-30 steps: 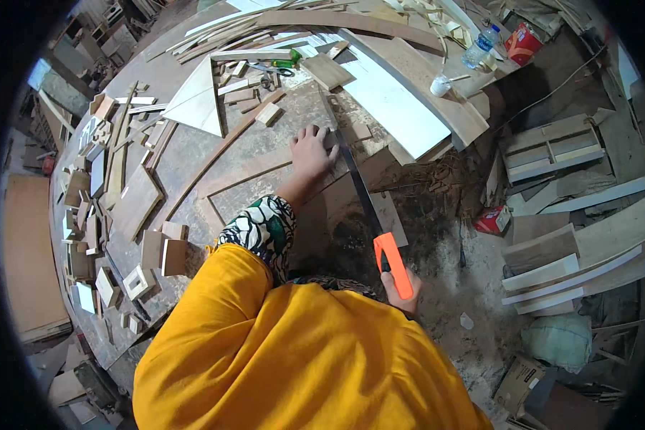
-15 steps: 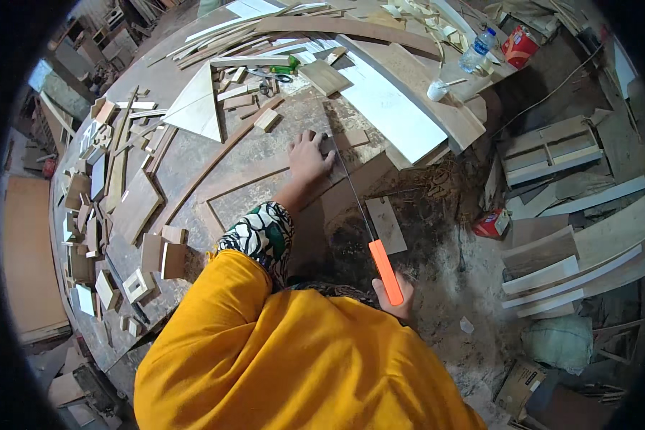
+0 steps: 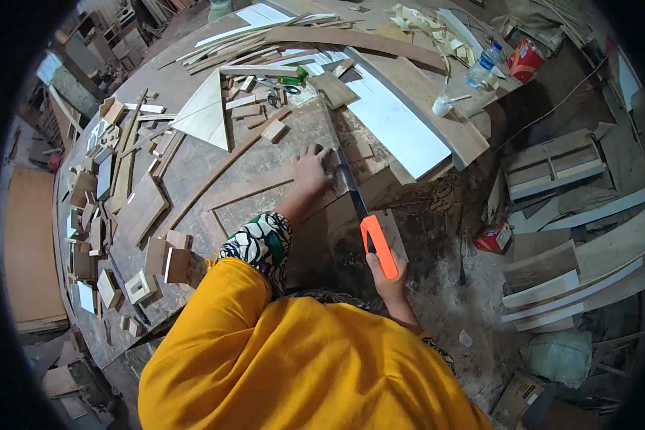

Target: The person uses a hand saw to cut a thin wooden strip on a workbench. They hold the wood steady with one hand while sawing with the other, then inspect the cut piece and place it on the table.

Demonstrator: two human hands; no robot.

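My right hand [image 3: 390, 278] is closed around the orange handle of a handsaw [image 3: 381, 247]. Its long dark blade points away from me across the table edge, crossing a flat wooden strip [image 3: 360, 152]. Just left of the blade, my left hand [image 3: 313, 173] bears down on the strip, fingers curled over its far side and thumb close to the saw. Part of the strip is hidden under that hand. Whether the teeth have cut into the wood is too small to tell.
Wood offcuts [image 3: 168, 261] cover the table's left side. Scissors [image 3: 276, 87] and a green-handled tool [image 3: 288, 80] lie beyond my hands. A white board [image 3: 401, 129], a white cup [image 3: 442, 107] and a water bottle [image 3: 484, 64] are at the right. Curved panels [image 3: 588, 279] lie on the floor.
The saw has slid forward and up, away from me, with my right hand. More of the right forearm shows. My left hand stays on the strip; the whole view has shifted slightly.
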